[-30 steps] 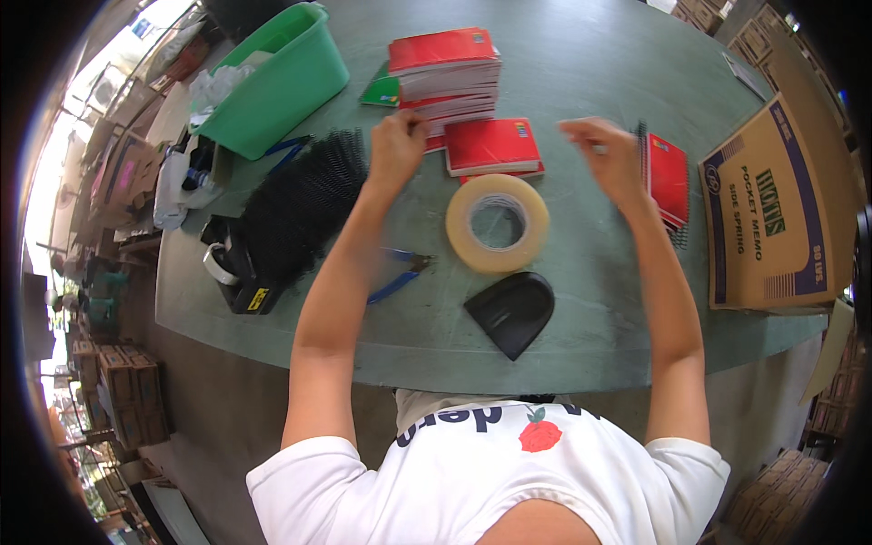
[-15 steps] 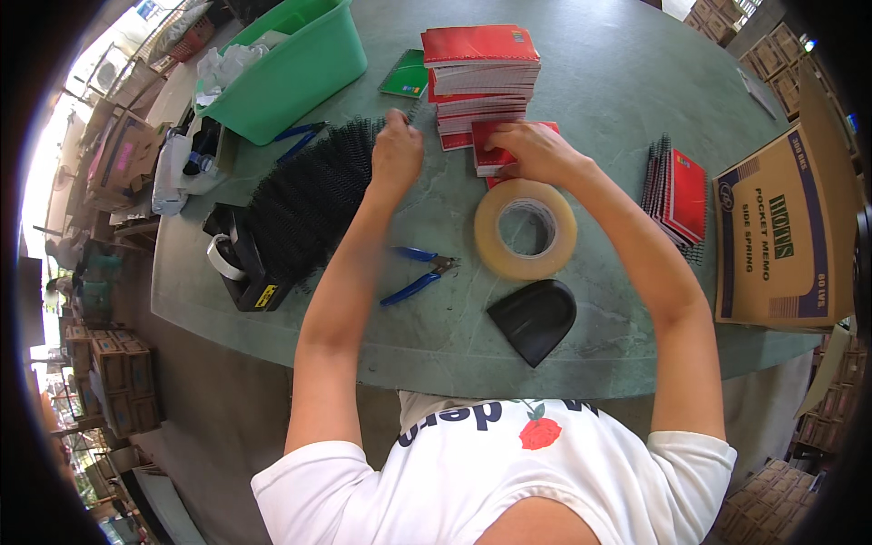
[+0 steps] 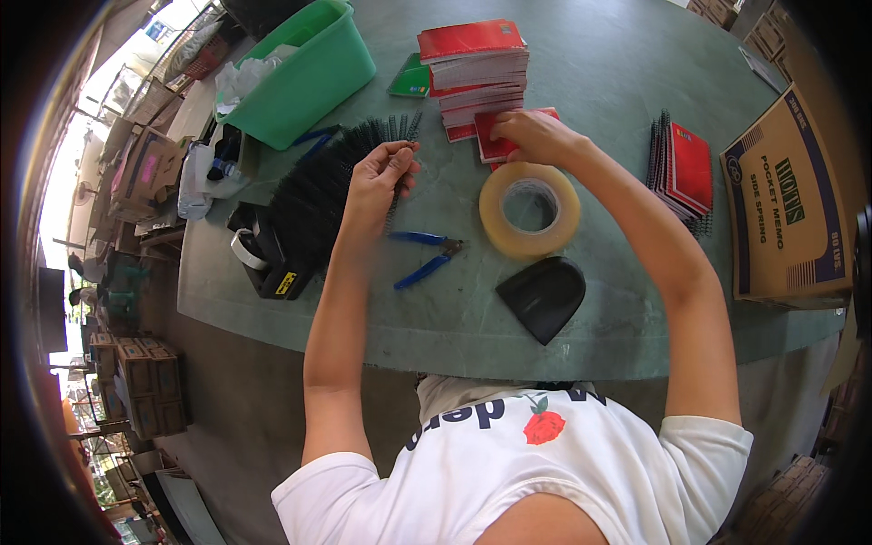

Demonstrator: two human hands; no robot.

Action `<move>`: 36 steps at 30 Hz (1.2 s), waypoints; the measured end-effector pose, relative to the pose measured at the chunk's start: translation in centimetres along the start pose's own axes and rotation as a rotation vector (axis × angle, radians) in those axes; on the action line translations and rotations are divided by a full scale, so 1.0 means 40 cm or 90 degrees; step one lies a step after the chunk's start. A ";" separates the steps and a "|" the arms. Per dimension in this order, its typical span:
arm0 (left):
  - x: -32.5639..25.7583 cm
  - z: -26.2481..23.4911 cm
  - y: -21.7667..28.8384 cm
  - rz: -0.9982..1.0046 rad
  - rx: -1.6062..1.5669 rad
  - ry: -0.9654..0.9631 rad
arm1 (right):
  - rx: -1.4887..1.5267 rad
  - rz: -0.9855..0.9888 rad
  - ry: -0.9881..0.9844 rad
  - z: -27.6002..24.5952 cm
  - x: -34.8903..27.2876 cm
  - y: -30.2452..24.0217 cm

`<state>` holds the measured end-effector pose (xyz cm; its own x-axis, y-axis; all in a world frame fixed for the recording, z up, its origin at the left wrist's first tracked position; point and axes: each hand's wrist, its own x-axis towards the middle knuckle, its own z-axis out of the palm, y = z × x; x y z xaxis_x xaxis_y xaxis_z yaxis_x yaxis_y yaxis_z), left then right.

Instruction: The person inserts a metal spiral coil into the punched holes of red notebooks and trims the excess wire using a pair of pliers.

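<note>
Fingers pinched, my left hand (image 3: 374,186) is closed on a thin black binding coil (image 3: 392,214), which hangs beside the wrist and is partly hidden by the hand. Just left of it lies a large heap of black binding coils (image 3: 313,186). My right hand (image 3: 543,138) grips a small red notebook (image 3: 489,145) in front of a tall stack of red notebooks (image 3: 472,41). The fingertips are partly hidden. Close below the right hand lies a big roll of clear tape (image 3: 491,221). Blue-handled cutters (image 3: 427,263) rest between the forearms.
A black rounded piece (image 3: 543,298) lies near the table's front edge. A black tape dispenser (image 3: 277,272) and green bin (image 3: 313,86) stand left. Coil-bound red notebooks (image 3: 688,168) and a cardboard box (image 3: 790,200) are at right. A green notebook (image 3: 411,78) lies behind.
My left hand has come down and turned away from the coil heap, with a coil in its fingers. My right hand stays at the red notebook. The whole view has shifted slightly.
</note>
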<state>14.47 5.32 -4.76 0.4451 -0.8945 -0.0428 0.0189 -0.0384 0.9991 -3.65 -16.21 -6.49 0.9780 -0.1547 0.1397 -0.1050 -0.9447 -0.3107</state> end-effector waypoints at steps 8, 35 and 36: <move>-0.052 0.012 0.014 0.070 -0.088 -0.142 | 0.046 0.133 0.101 -0.048 -0.034 -0.006; 0.158 0.181 -0.107 0.423 0.724 -0.064 | -0.166 0.037 0.493 -0.101 -0.062 -0.091; 0.161 0.191 -0.103 0.391 0.760 -0.092 | -0.156 0.059 0.475 -0.103 -0.076 -0.075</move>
<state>10.42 -3.70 -9.14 0.0022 -0.9426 0.3338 -0.9643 0.0864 0.2503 -7.07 -14.11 -2.13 0.5930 -0.3076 0.7441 -0.3022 -0.9416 -0.1485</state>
